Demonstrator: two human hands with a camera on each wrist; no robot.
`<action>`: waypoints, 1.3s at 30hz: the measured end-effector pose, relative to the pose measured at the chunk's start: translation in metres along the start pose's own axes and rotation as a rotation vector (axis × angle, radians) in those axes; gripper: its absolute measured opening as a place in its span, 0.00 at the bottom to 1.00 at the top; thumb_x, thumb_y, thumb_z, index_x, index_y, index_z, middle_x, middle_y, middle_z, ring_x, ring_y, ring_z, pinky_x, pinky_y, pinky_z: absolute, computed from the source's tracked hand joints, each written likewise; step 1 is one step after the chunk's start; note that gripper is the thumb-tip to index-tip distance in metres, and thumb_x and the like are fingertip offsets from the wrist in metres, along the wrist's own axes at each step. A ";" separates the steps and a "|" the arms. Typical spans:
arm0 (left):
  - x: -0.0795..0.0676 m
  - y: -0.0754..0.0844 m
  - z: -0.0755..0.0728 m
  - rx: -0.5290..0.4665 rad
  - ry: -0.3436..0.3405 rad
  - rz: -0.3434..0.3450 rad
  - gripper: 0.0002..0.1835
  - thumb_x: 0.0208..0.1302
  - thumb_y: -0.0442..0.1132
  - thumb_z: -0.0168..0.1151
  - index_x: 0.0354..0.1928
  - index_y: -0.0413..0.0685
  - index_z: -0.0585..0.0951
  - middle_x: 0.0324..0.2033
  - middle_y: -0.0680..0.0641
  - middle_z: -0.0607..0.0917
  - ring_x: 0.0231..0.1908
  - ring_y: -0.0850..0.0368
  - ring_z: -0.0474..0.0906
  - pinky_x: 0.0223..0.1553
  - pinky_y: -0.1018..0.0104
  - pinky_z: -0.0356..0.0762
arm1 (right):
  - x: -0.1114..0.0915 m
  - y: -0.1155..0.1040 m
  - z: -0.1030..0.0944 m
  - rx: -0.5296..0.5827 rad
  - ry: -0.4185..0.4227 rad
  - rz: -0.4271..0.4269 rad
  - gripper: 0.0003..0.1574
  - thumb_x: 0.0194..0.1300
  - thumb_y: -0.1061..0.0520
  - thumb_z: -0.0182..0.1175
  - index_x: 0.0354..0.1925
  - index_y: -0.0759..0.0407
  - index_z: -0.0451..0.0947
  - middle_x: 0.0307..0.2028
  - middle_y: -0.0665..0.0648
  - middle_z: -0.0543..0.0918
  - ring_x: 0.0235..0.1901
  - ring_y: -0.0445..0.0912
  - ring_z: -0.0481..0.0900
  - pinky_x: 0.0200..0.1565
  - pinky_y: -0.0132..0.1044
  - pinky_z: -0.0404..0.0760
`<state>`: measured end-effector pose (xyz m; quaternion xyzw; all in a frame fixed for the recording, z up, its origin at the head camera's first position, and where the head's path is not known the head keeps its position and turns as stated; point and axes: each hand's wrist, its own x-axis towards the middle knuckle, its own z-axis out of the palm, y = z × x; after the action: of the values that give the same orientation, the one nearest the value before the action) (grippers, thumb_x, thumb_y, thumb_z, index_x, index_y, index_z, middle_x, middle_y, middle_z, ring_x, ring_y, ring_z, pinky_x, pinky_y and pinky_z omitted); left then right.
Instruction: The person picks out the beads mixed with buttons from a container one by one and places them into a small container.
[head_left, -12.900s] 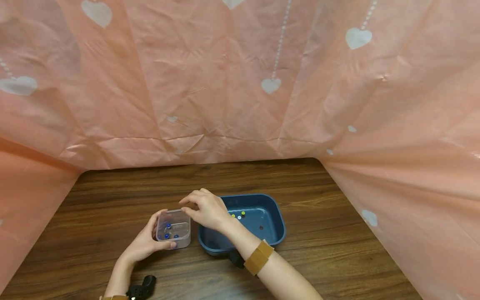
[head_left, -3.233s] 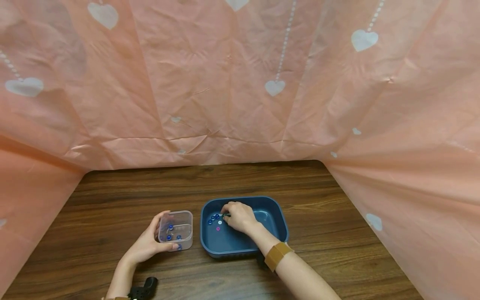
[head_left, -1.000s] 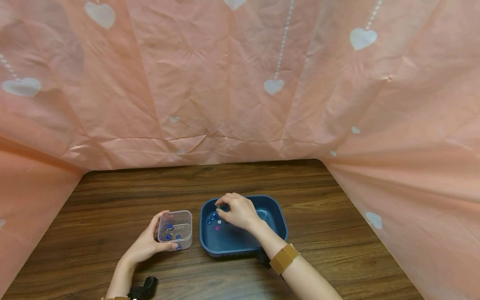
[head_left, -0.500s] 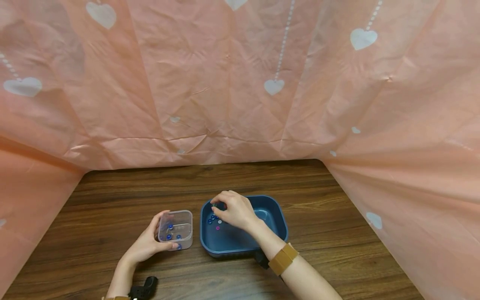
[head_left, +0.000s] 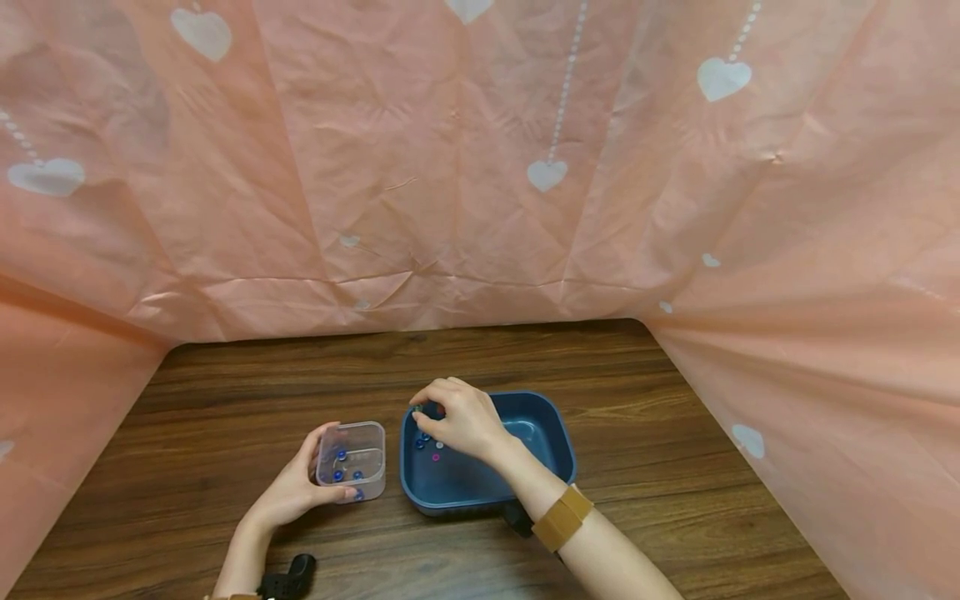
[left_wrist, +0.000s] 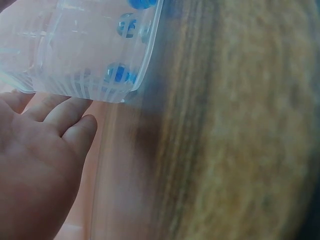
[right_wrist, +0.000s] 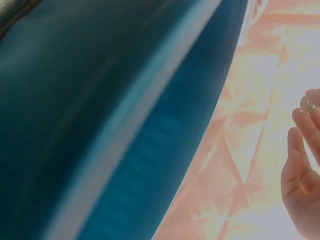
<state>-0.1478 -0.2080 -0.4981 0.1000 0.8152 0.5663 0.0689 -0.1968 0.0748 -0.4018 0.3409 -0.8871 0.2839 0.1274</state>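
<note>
My left hand (head_left: 292, 485) grips a clear plastic box (head_left: 372, 487), thumb along its near side and fingers round the left. Inside the box lie several blue marbles (head_left: 342, 455), also seen through its wall in the left wrist view. My right hand (head_left: 467, 423) is over the left part of a blue tub (head_left: 487, 503), near its far left rim. Between thumb and forefinger it pinches a small greenish clear marble (right_wrist: 306, 105). Below that hand in the tub are blue marbles (head_left: 420, 443), a white bead (head_left: 439, 445) and a pink ring-shaped bead (head_left: 436, 457); the hand hides part of the tub floor.
Box and tub stand side by side on a dark wooden table (head_left: 247, 400), with a narrow gap between them. A pink curtain (head_left: 450, 208) with white hearts encloses the back and sides. Each wrist wears a brown strap (head_left: 562, 518) with a black camera (head_left: 288, 577).
My right hand was above the box at first, then reached down into the tub. Over the last second it has moved left with the greenish marble. The left hand keeps holding the box.
</note>
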 end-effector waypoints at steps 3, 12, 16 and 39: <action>0.000 0.000 0.000 -0.007 -0.003 -0.002 0.53 0.50 0.36 0.76 0.73 0.44 0.52 0.68 0.34 0.63 0.58 0.35 0.71 0.51 0.48 0.70 | 0.001 -0.002 0.000 0.000 -0.002 -0.008 0.10 0.61 0.53 0.67 0.43 0.48 0.85 0.32 0.45 0.82 0.29 0.39 0.73 0.28 0.28 0.69; 0.000 0.000 0.000 -0.021 -0.005 -0.001 0.53 0.50 0.35 0.76 0.73 0.44 0.52 0.67 0.33 0.64 0.57 0.37 0.72 0.50 0.50 0.71 | 0.004 -0.007 0.003 0.016 -0.005 -0.043 0.10 0.62 0.53 0.67 0.43 0.50 0.85 0.38 0.48 0.85 0.31 0.40 0.75 0.29 0.27 0.71; 0.000 0.000 0.000 -0.018 -0.003 -0.003 0.53 0.49 0.35 0.77 0.72 0.44 0.52 0.67 0.33 0.64 0.57 0.36 0.71 0.51 0.49 0.71 | 0.007 -0.010 0.005 0.022 -0.012 -0.057 0.10 0.62 0.54 0.66 0.43 0.50 0.85 0.39 0.48 0.86 0.32 0.41 0.77 0.31 0.27 0.72; -0.001 0.002 0.000 -0.025 -0.018 0.008 0.53 0.51 0.36 0.75 0.73 0.43 0.50 0.69 0.32 0.61 0.60 0.32 0.68 0.53 0.43 0.70 | 0.013 -0.030 0.018 0.032 -0.033 -0.125 0.09 0.63 0.54 0.67 0.43 0.50 0.85 0.36 0.48 0.85 0.31 0.40 0.77 0.28 0.23 0.67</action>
<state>-0.1463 -0.2074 -0.4967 0.1077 0.8068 0.5760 0.0753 -0.1863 0.0386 -0.3984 0.4021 -0.8615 0.2839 0.1249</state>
